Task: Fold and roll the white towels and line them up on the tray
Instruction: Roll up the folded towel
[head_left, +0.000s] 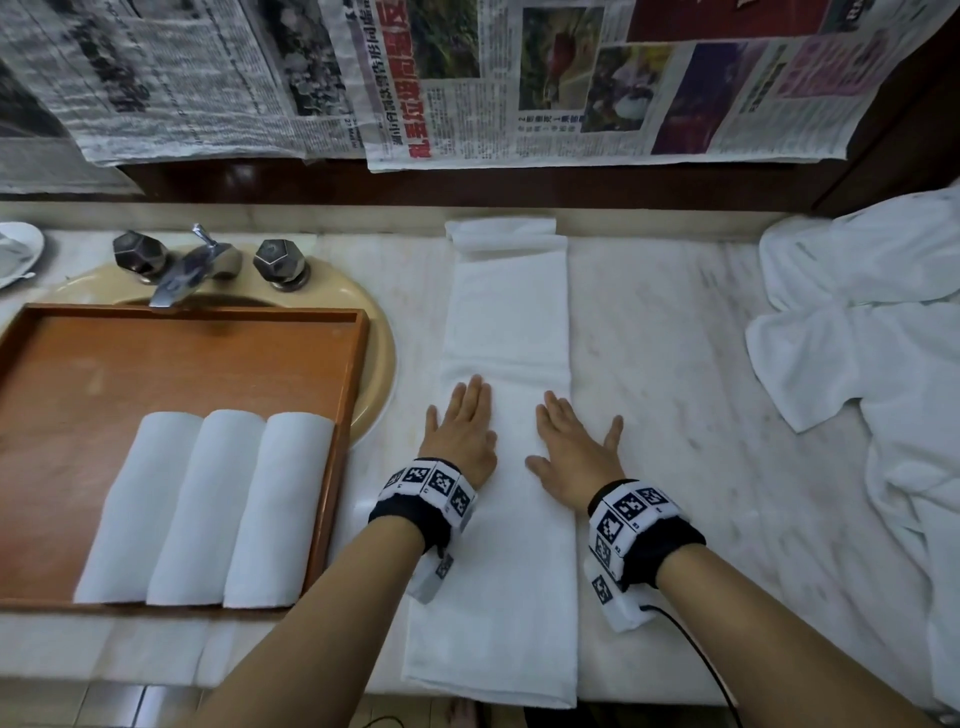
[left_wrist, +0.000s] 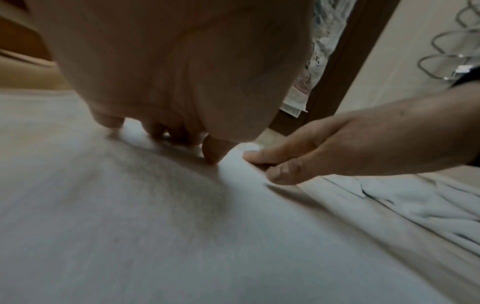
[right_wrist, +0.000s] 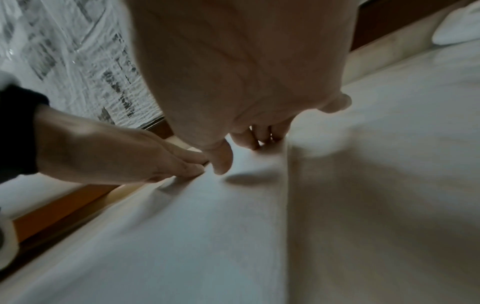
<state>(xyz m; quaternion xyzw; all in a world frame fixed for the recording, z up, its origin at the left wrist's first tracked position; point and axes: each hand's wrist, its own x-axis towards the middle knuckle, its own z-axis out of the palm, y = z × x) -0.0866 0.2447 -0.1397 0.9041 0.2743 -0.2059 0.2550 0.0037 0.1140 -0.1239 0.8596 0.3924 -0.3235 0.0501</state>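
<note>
Forearms come in at the near edge, both with tag-printed wristbands. Left hand (head_left: 460, 431) and right hand (head_left: 574, 447) lie palm-down, side by side, on the folded towel strip (head_left: 506, 322). Grip on both: flat, fingers straight, holding nothing, just pressing. Wrist views agree: fingertips (left_wrist: 213, 152) on cloth, no pinch. Likely smoothing the strip so it rolls tight and even.

Marble bench (head_left: 665, 364) carries everything. Loose towel pile (head_left: 872, 322) sits bunched at the right end, well apart from the hands; probably stock waiting its turn. Wooden tray (head_left: 197, 364) rests over the beige sink (head_left: 376, 332), left of the strip, near enough for a short carry. Strip runs lengthwise away from the person, near end at the bench edge, far end doubled over by the back ledge. Three rolled towels (head_left: 208, 506) lie touching in a row at the tray's near side, each roll's long axis pointing away from the person, so a fourth would go in line beside them; tray's far half is bare wood.

Newspaper sheets (head_left: 467, 78) cover the wall behind. Chrome tap (head_left: 192, 270) with two faceted knobs sits behind the tray. White dish (head_left: 18, 249) at the far left edge, cut off.

Judgement: fold done, roll not yet started on this one.
</note>
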